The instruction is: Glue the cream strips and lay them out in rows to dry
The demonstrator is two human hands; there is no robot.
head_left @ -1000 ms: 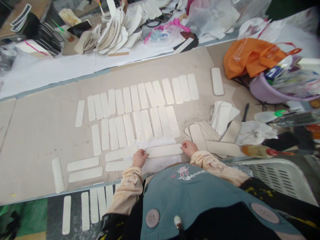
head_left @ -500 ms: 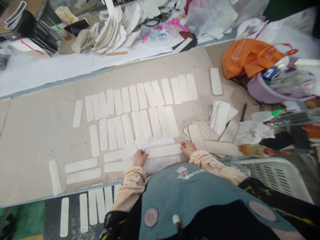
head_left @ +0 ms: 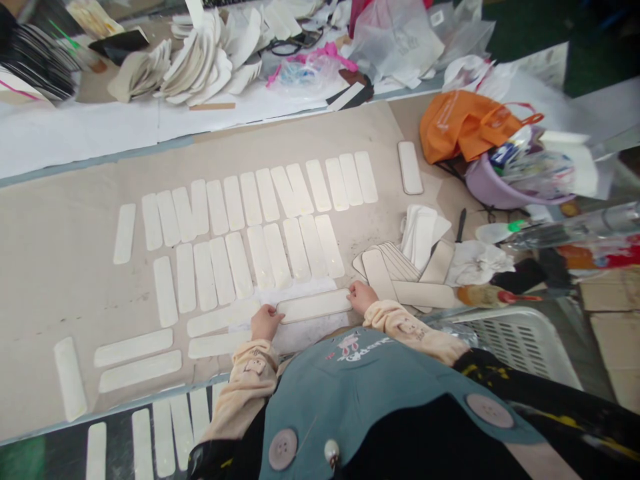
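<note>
A long pale strip with rounded ends and a dark edge (head_left: 314, 306) lies across white paper at the near edge of the table. My left hand (head_left: 266, 323) pinches its left end, and my right hand (head_left: 362, 297) pinches its right end. Several whitish strips (head_left: 302, 249) are laid out in two rows beyond it. Two more strips (head_left: 220, 344) lie just left of my left hand. Right of my right hand is a fanned pile of dark-edged strips (head_left: 387, 267), with a stack of white pieces (head_left: 423, 233) behind it.
An orange bag (head_left: 460, 127) and a purple basin (head_left: 500, 185) stand at the right. Near them lies a bottle with a red tip (head_left: 483, 296), above a white plastic crate (head_left: 520, 340). Stacked curved pieces (head_left: 200, 63) and plastic bags (head_left: 393, 40) line the far side.
The view has shifted, so the table's contents appear further left. Both hands still hold the ends of the same strip, with little change in their grip.
</note>
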